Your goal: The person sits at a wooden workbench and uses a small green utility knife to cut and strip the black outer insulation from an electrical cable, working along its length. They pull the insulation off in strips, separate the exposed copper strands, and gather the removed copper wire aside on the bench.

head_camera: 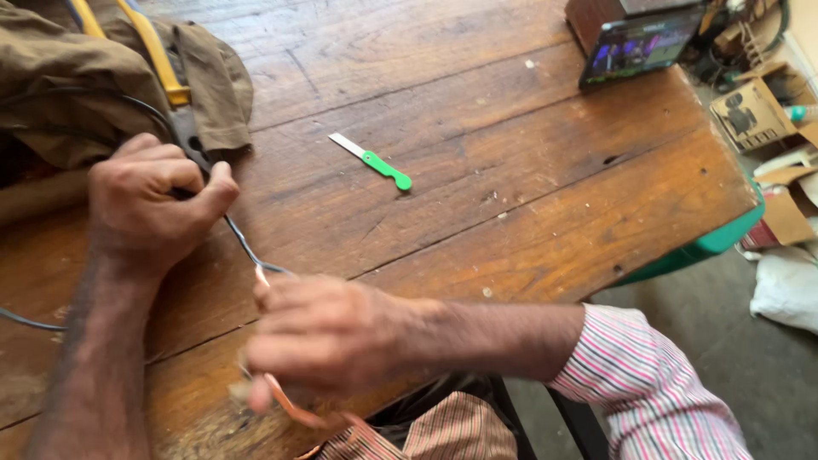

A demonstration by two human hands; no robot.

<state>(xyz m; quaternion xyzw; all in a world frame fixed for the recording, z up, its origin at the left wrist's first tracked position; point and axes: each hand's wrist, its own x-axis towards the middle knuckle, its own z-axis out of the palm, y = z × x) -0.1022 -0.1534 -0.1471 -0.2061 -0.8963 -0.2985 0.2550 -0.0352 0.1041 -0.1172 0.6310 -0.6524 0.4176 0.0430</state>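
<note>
My left hand (149,200) is closed around a thin black cable (243,243) at the left of the wooden table (511,196). From that fist the cable runs toward my right hand (328,336), which is blurred and pinches the cable's end, where bare copper-coloured wire (294,409) curls out below the fingers. A small knife with a green handle (375,162) lies apart on the table, beyond both hands.
A brown cloth bag (94,77) with yellow-handled pliers (166,85) sits at the back left. A phone with a lit screen (639,47) leans at the back right. Cardboard boxes (754,115) and clutter lie on the floor to the right.
</note>
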